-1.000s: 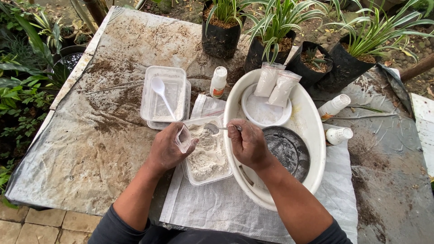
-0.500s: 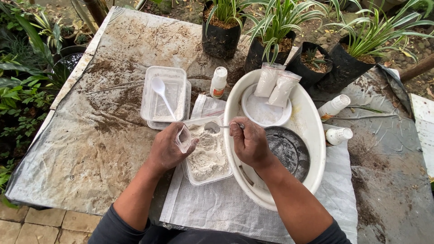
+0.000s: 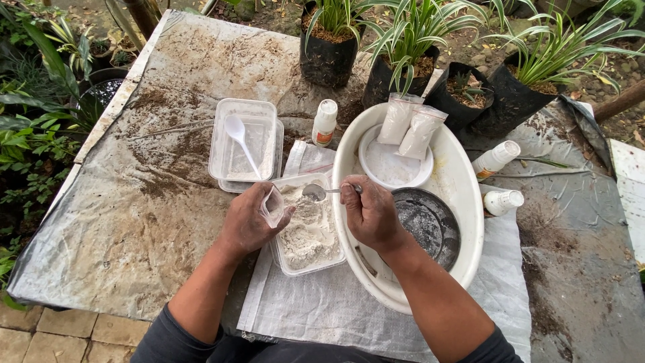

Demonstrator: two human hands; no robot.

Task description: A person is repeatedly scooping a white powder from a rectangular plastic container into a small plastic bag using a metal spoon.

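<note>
Left hand: my left hand (image 3: 250, 225) pinches a small clear bag (image 3: 273, 205), mouth held open and tilted toward 3 o'clock, just above the 9 o'clock rim of the powder tub (image 3: 310, 232).
Right hand: my right hand (image 3: 369, 214) is closed on the handle of a metal spoon (image 3: 316, 192); its bowl carries pale powder and points to 9 o'clock, just beside the bag mouth.
Powder: it sits lumpy in the clear tub on the white sack cloth (image 3: 316, 306), touching the big white basin (image 3: 463, 195) at its 3 o'clock side.
Basin: I see 2 filled bags (image 3: 408, 126), a white dish and a dark pan inside.
Nearby: an empty tub with a plastic spoon (image 3: 240, 142) at 11 o'clock; 3 small white bottles on the table (image 3: 114, 222).
Risk: I judge the bag mouth narrow and limp; if the pinch slackens or the spoon tilts early, powder falls onto the cloth instead.
</note>
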